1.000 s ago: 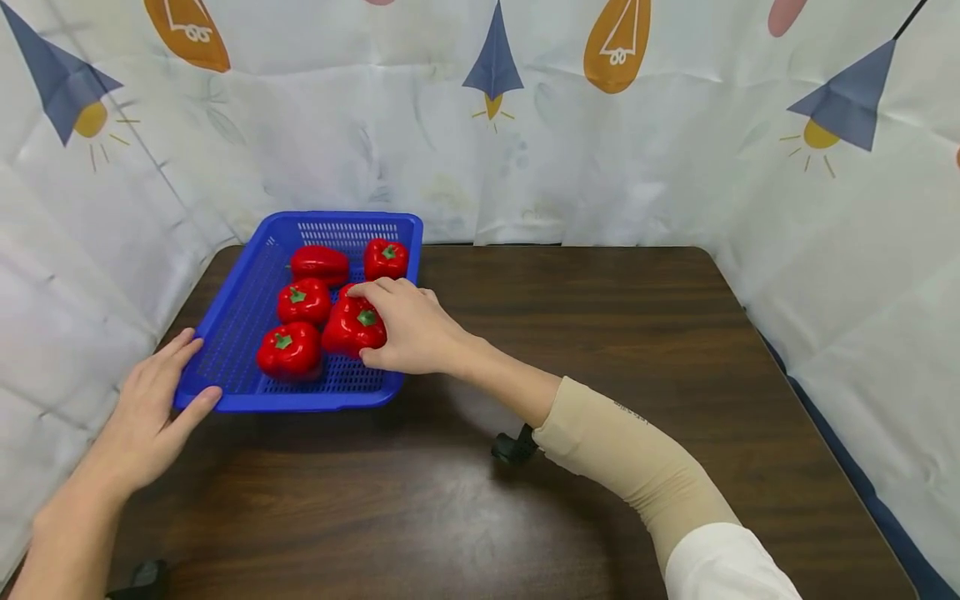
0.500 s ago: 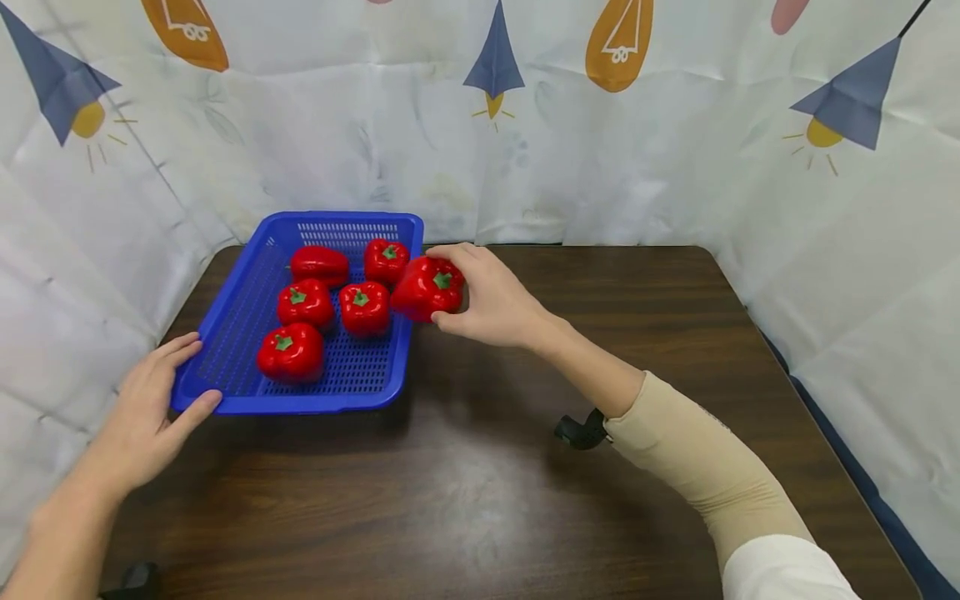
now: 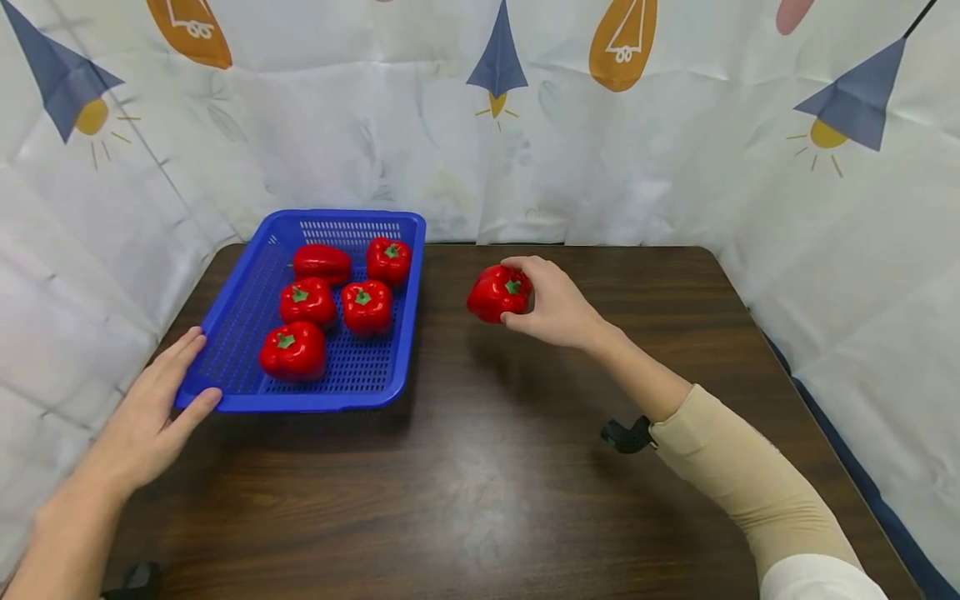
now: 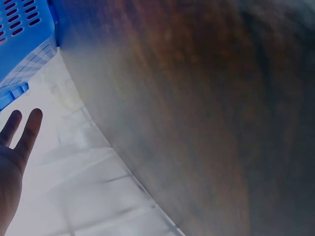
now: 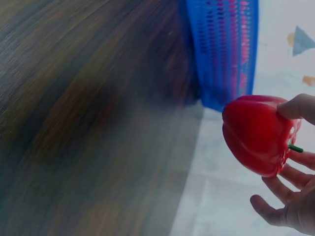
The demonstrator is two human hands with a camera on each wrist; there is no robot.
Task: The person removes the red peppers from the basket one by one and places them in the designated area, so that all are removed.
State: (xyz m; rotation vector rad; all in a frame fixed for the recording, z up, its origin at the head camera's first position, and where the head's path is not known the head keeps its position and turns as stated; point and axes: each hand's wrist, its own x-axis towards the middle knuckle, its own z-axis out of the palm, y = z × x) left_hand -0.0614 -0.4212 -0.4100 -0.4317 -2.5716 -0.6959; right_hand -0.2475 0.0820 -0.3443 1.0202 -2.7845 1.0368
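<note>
A red bell pepper (image 3: 495,294) with a green stem hangs above the table right of the basket, pinched between the thumb and fingers of my right hand (image 3: 553,305). The right wrist view shows the same bell pepper (image 5: 258,132) with thumb on one side and fingers on the other. My left hand (image 3: 150,417) rests at the near left corner of the blue plastic basket (image 3: 300,403), its fingers straight along the rim. Inside the basket sit several red bell peppers (image 3: 292,351). Only part of the left hand (image 4: 9,172) shows in the left wrist view.
The dark wooden table (image 3: 465,500) stretches right and forward of the basket. A white patterned curtain (image 3: 420,150) hangs behind it and along both sides. A dark wrist-camera mount (image 3: 626,436) sits under the right forearm.
My right hand has lifted one bell pepper out of the basket and carried it right, over the table. Another bell pepper formerly hidden behind it now shows. The left hand stays put.
</note>
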